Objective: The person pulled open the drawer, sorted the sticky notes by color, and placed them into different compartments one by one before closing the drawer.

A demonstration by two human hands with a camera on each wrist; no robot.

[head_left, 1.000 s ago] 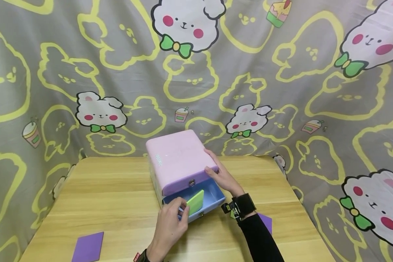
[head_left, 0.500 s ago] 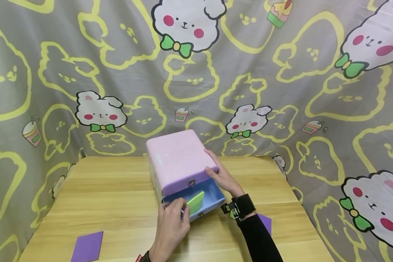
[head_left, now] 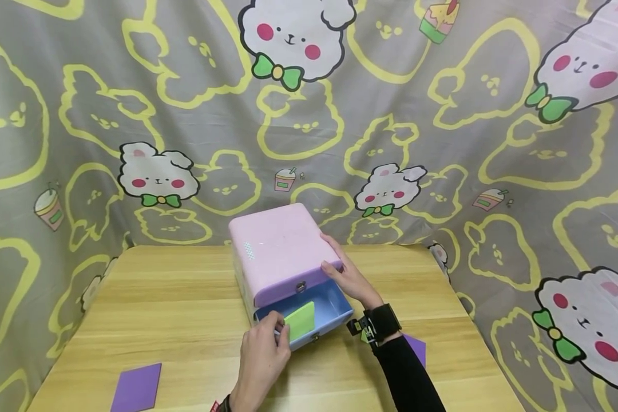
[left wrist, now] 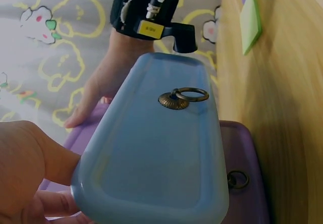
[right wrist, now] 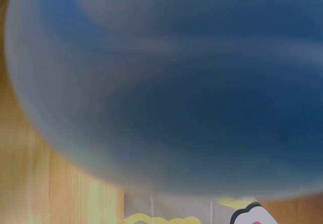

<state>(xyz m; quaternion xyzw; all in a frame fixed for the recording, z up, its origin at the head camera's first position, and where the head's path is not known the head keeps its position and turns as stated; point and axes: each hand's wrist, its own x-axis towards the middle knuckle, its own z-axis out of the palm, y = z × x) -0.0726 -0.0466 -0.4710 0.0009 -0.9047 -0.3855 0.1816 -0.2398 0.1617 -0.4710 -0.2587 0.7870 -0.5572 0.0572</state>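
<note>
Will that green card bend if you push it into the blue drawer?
Probably only a little: the flat green card keeps straight edges while the left hand holds it slanted in the open blue drawer. It looks thin, so likely light.

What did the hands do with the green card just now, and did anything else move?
The left hand tipped the green card down from standing on edge to lying flatter in the open blue drawer, fingers still on it. The right hand stayed on the pink box; the purple card on the table did not move.
</note>
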